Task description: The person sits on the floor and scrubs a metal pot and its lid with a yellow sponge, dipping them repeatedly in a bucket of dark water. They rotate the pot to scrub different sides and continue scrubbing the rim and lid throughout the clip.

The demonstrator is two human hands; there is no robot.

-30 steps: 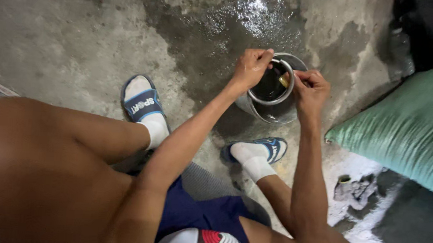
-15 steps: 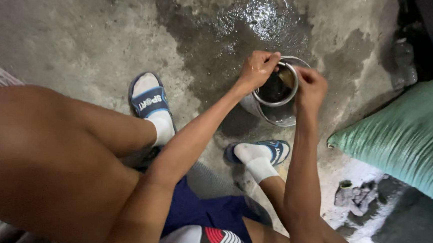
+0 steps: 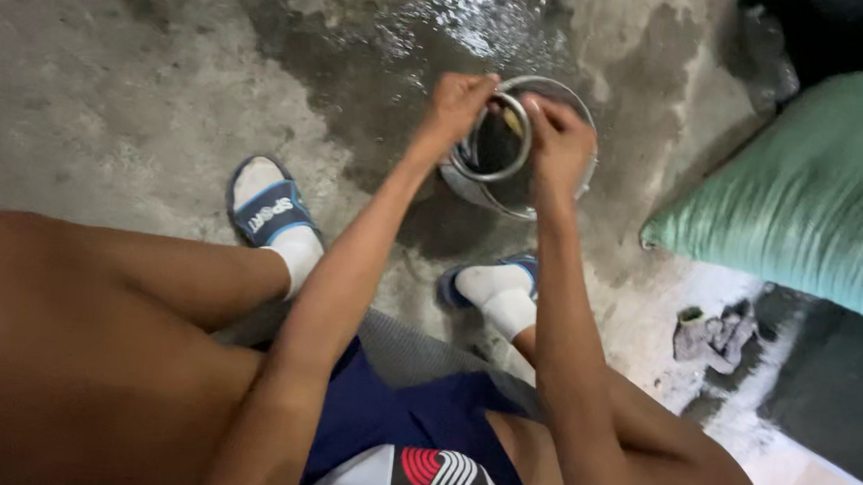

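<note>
Steel shows in 2 nested pieces on the wet concrete floor [image 3: 162, 76]: a larger metal bowl [image 3: 576, 171] standing on the floor, and a smaller round metal vessel [image 3: 498, 137] tilted up inside it. The left hand [image 3: 457, 104] pinches the vessel's left rim, and the right hand [image 3: 558, 140] is curled over its right rim. Just below the bowl is a socked foot in a blue slide sandal [image 3: 493, 291]. A green sack [image 3: 814, 196] lies well apart on the right, with a crumpled grey rag [image 3: 713, 338] beneath it.
</note>
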